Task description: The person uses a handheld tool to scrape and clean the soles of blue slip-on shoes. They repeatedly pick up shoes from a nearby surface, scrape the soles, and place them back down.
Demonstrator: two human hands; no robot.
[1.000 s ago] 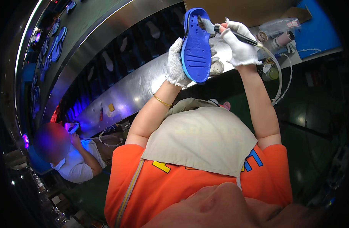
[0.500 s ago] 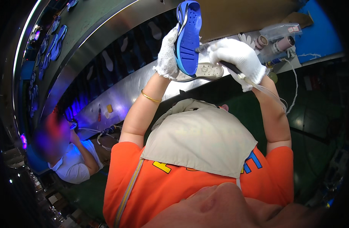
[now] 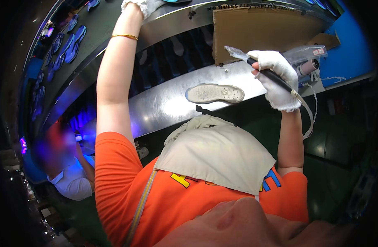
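My left hand (image 3: 136, 5), in a white glove, reaches over the conveyor at the top edge. Its fingers are smeared and partly cut off, so their hold cannot be told. Just right of it, a sliver of a blue shoe sole (image 3: 176, 1) shows at the frame's edge. My right hand (image 3: 278, 78), also gloved with bare fingertips, is closed round a black-handled brush (image 3: 275, 78) with a pale, translucent-looking tip pointing left. A clear tube trails from the brush's rear end. Below and left of that hand, an off-white shoe sole (image 3: 213, 93) lies flat on the metal bench (image 3: 164, 103).
Blue soles (image 3: 75, 44) ride on the green conveyor (image 3: 104, 18) at left. Dark slots with soles sit under its rim. A cardboard sheet (image 3: 263, 33) leans behind the bench. A pinkish cylinder (image 3: 308, 67) and a plastic bag stand right. Another person (image 3: 71, 177) sits at left.
My left hand has gone up and left to the conveyor from the middle, where it held the blue sole. My right hand, with the brush, has drawn back right and slightly down.
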